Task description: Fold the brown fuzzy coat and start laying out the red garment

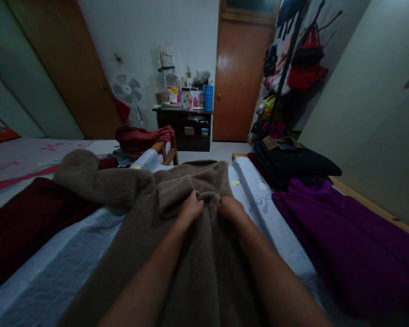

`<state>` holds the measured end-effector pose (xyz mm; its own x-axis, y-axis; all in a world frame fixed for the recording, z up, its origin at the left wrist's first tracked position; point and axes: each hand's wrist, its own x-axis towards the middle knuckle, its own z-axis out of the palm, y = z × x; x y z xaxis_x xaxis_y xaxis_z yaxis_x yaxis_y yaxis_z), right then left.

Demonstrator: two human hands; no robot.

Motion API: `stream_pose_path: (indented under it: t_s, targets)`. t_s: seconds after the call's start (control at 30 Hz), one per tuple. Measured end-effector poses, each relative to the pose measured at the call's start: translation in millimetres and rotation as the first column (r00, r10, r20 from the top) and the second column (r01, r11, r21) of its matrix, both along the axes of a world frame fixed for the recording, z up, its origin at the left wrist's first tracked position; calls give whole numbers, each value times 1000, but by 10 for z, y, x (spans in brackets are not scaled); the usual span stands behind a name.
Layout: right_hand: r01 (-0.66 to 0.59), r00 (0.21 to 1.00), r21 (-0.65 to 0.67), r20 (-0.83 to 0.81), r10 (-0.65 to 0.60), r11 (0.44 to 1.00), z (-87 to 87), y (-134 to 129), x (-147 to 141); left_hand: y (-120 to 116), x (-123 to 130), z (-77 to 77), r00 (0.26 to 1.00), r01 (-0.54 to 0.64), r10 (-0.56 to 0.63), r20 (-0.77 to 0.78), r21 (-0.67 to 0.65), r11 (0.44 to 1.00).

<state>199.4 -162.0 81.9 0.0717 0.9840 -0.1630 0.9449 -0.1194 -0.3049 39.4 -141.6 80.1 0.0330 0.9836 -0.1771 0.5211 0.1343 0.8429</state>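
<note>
A brown fleecy coat lies spread along the bed, its collar end toward the far side and one sleeve stretched out to the left. Both my hands grip its upper front, a short distance apart. My left hand pinches the fabric by a lapel-like fold. The fingers of my right hand are closed around the opposite front edge. Cloth and knuckles hide the fingertips in part.
To the right lie a purple garment and a stack of dark folded clothes. A dark red garment is on the left, with a red folded cloth beyond. A fan, a black cabinet and a door stand farther back.
</note>
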Motion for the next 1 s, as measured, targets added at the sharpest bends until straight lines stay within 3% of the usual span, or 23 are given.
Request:
stream_pose_path:
  t_s: [0.07,0.1,0.2,0.27,0.37,0.43,0.53,0.67,0.83,1.0]
  targets:
    - [70,996,109,-67,-63,992,8,198,-23,-5,112,-18,974,-63,85,212,-109,992]
    - [105,991,175,-102,-88,979,-22,275,-44,-11,162,-33,923,-98,151,355,-163,982]
    - [180,975,336,-186,-122,925,-212,395,-116,-13,270,-111,692,-225,331,641,-244,943]
    - [197,967,389,-226,-114,900,-366,405,-139,21,309,-192,592,-324,383,710,-226,919]
    - [185,961,431,-266,-71,883,-537,399,-102,119,347,-341,519,-420,388,762,-168,892]
    - [172,958,452,-285,-41,875,-600,410,-47,192,363,-442,542,-478,376,751,-93,874]
    - [158,946,487,-325,10,859,-663,442,23,282,365,-566,668,-548,348,657,118,828]
    - [172,917,543,-393,68,822,-750,463,41,353,309,-630,785,-519,288,549,327,790]
    - [179,935,507,-354,14,843,-774,442,-11,379,204,-567,848,-444,228,479,405,799]
    - [172,963,431,-263,-59,886,-681,395,-87,342,200,-508,884,-414,256,392,400,818]
